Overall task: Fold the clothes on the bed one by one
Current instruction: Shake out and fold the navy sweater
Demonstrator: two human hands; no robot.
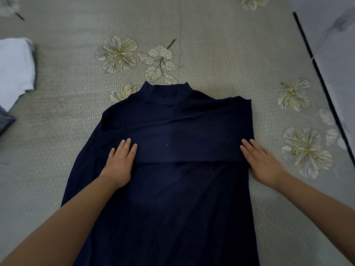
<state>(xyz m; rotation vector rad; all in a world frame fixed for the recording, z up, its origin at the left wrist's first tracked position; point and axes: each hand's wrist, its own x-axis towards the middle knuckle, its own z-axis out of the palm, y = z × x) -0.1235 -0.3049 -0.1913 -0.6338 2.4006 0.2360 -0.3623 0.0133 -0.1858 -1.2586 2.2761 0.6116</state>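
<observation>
Both hands lie flat on the dark navy garment (172,198), with the fingers straight and close together; neither hand grips or pinches the cloth. The left hand (120,164) presses on the body of the garment, and its fingertips touch the left end of a sleeve (192,144) that is folded across the chest. The right hand (263,166) rests at the right side of the garment, its fingers on the right end of the same folded band, its palm partly on the bedcover (221,45).

Between the two hands the folded sleeve makes a wide flat strip with a straight lower edge. Beyond the hands, away from the person, the high collar (167,91) points to the far side of the bed. Toward the person, the long body of the garment runs down and out of view at the lower edge of the picture. Left of the left hand, the other sleeve side hangs along the garment's edge, not folded.

The surface is a pale grey-green ribbed bedcover with printed cream flowers (117,53) and leaves. Much open cover lies beyond the collar and left of the left hand. Far to the left, near the picture edge, lies a white cloth (15,68) with a grey-blue piece (4,120) just below it. Right of the right hand, the bed ends at a dark straight edge (318,73), and past it a pale floor (338,45) shows.

No label or writing can be read on the garment.
</observation>
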